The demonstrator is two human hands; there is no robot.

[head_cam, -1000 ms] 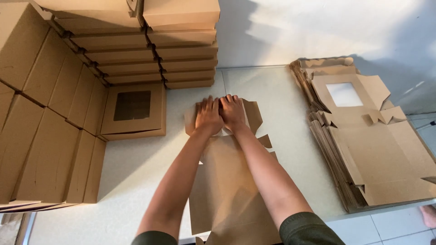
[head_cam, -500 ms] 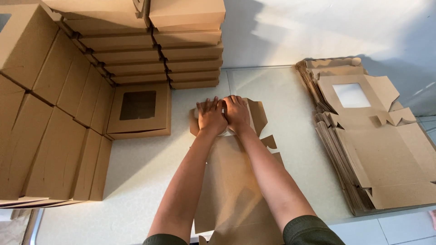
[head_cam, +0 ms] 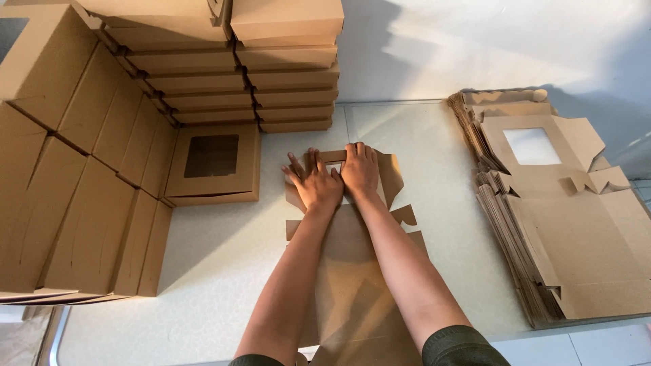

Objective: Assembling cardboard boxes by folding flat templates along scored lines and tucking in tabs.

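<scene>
both hands, left hand (head_cam: 315,181) and right hand (head_cam: 360,169), lie open and flat on the box blank (head_cam: 359,285). better to press evenly along the far fold, just right of the windowed box (head_cam: 213,164).

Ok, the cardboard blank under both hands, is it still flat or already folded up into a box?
Mostly flat. The cardboard blank lies spread on the table, side tabs out; the left hand and right hand press its far end down.

Unfolded brown cardboard box blank (head_cam: 359,285) lies flat on the table, running from the near edge toward the middle. Far end carries a window cutout, mostly covered; notched side flaps project along its right edge.
</scene>
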